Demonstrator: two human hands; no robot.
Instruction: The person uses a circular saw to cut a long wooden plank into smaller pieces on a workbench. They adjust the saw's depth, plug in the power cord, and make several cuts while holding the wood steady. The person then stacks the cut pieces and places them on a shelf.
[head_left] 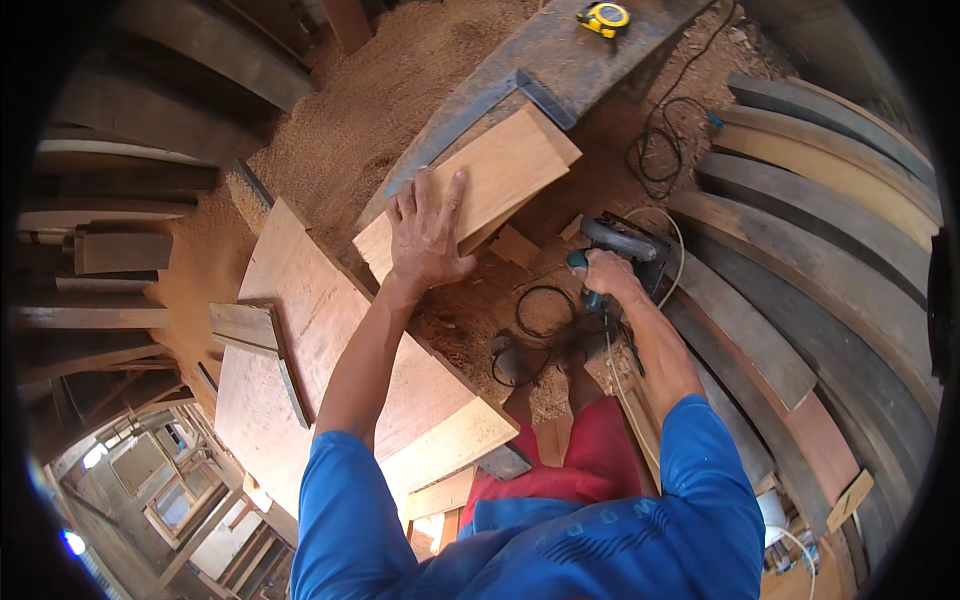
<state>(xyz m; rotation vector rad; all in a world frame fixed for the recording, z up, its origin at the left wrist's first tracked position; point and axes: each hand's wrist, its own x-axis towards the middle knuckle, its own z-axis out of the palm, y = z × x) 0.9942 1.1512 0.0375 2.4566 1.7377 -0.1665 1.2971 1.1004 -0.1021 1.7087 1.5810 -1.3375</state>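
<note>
My left hand (428,228) lies with fingers spread on a light wooden board (500,165), near its left end. The board rests across a worn plank bench (440,135), its right end sticking out past the bench edge. Beside the board's far edge lies a dark L-shaped metal square (520,85). Lower and to the right, my right hand (607,273) is closed around the green handle of a circular saw (622,240). The saw hangs apart from the board, beside my right leg. Its blade cannot be made out clearly.
A large pale wooden panel (300,290) at left carries a wood-handled try square (262,340). A yellow tape measure (604,18) sits on the far bench. Black cables (655,150) coil over the sawdust floor (350,110). Stacked planks (800,230) line the right.
</note>
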